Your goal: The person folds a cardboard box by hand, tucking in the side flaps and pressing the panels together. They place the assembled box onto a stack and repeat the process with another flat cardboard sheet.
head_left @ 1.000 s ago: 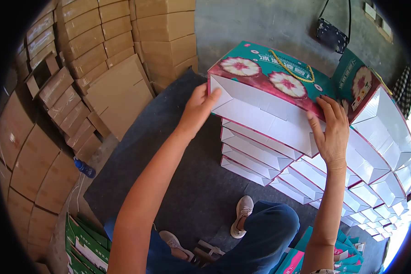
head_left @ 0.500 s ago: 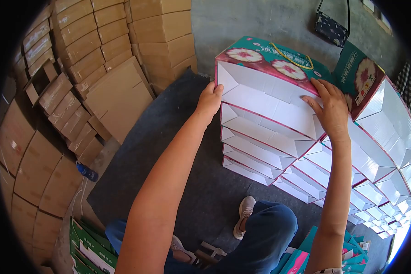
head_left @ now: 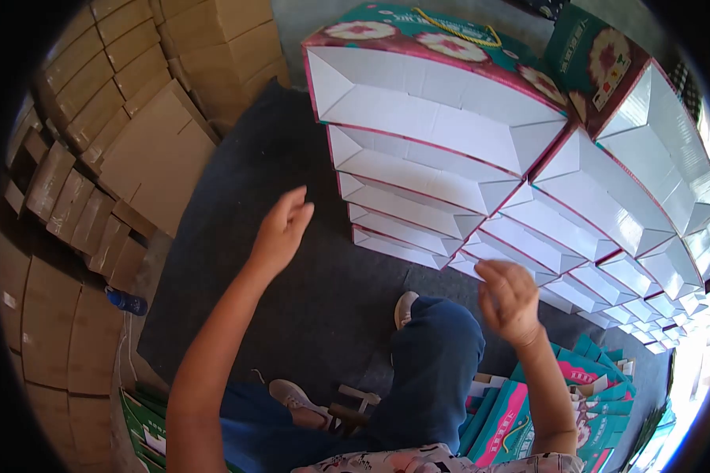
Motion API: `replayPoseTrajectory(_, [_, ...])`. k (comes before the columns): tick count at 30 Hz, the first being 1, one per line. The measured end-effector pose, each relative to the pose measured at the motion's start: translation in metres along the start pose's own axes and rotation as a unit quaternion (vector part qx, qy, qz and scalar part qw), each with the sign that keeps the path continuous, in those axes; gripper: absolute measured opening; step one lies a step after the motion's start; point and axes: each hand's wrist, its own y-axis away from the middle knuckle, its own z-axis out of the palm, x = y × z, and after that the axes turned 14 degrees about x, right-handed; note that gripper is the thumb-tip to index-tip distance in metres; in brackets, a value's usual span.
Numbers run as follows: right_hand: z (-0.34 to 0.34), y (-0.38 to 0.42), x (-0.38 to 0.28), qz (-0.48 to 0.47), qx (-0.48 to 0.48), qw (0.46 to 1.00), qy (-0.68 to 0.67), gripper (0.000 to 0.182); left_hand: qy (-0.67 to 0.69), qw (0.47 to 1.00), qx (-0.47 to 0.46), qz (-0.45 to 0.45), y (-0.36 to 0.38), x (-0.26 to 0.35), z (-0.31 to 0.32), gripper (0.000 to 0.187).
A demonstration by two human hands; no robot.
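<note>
Brown corrugated cartons (head_left: pixel 95 102) fill the left side, stacked in leaning rows, some flattened. A dark grey floor mat (head_left: pixel 292 260) covers the middle ground.

On the mat at upper right stands a stack of folded gift boxes (head_left: pixel 426 181), white open undersides facing the camera, edges trimmed in magenta. The top gift box (head_left: pixel 418 79) sits on the stack; its teal and magenta printed face with flower pictures and a yellow cord handle (head_left: pixel 450 22) points up. A second, larger row of the same boxes (head_left: pixel 639 205) runs off to the right, touching the first stack.

Flat unfolded box blanks (head_left: pixel 521 426), teal and pink, lie at lower right beside the person's knee (head_left: pixel 442 347) in blue trousers. A grey shoe (head_left: pixel 405 307) rests on the mat just below the stack.

Left hand (head_left: pixel 280 229): in the air, apart from the stack, fingers loosely extended, grasping nothing.

Right hand (head_left: pixel 509 299): motion-blurred, below the stack, fingers curled inward; nothing visible in it.

A blue bottle (head_left: pixel 126 301) lies at the carton wall, left.
</note>
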Motion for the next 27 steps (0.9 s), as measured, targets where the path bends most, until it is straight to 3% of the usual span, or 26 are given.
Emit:
replayPoseTrajectory(3, [0.013, 0.171, 0.008, 0.221, -0.278, 0.934, 0.031, 0.035, -0.062, 0.965, -0.189, -0.173, 0.105, -0.006, -0.022, 0.047])
replayPoseTrajectory(5, [-0.010, 0.268, -0.003, 0.304, -0.511, 0.793, 0.129, 0.045, -0.090, 0.924, -0.300, -0.218, 0.158, -0.018, -0.037, 0.048])
replayPoseTrajectory(7, [-0.037, 0.332, -0.014, 0.403, -0.622, 0.660, 0.122, 0.054, -0.124, 0.889, -0.377, -0.231, 0.200, -0.037, -0.052, 0.048])
replayPoseTrajectory(10, [-0.078, 0.391, -0.035, 0.249, -0.596, 0.745, 0.164, 0.058, -0.179, 0.856, -0.407, -0.262, 0.250, -0.054, -0.061, 0.049])
replayPoseTrajectory(11, [-0.079, 0.397, -0.041, 0.260, -0.593, 0.743, 0.170, 0.055, -0.197, 0.855, -0.399, -0.267, 0.267, -0.061, -0.061, 0.050])
replayPoseTrajectory(14, [-0.076, 0.399, -0.038, 0.309, -0.482, 0.800, 0.179, 0.050, -0.232, 0.847, -0.406, -0.252, 0.295, -0.053, -0.062, 0.051])
replayPoseTrajectory(17, [-0.081, 0.385, -0.023, 0.346, -0.435, 0.792, 0.252, 0.054, -0.214, 0.846, -0.416, -0.255, 0.311, -0.047, -0.056, 0.051])
replayPoseTrajectory(20, [-0.100, 0.384, -0.012, 0.369, -0.476, 0.762, 0.236, 0.061, -0.189, 0.844, -0.416, -0.281, 0.321, -0.044, -0.052, 0.051])
replayPoseTrajectory(24, [-0.145, 0.423, 0.005, 0.396, -0.351, 0.757, 0.384, 0.075, -0.237, 0.849, -0.407, -0.239, 0.343, -0.052, -0.058, 0.050])
replayPoseTrajectory(27, [-0.185, 0.429, 0.001, 0.515, -0.280, 0.657, 0.474, 0.087, -0.285, 0.820, -0.449, -0.212, 0.340, -0.048, -0.061, 0.049])
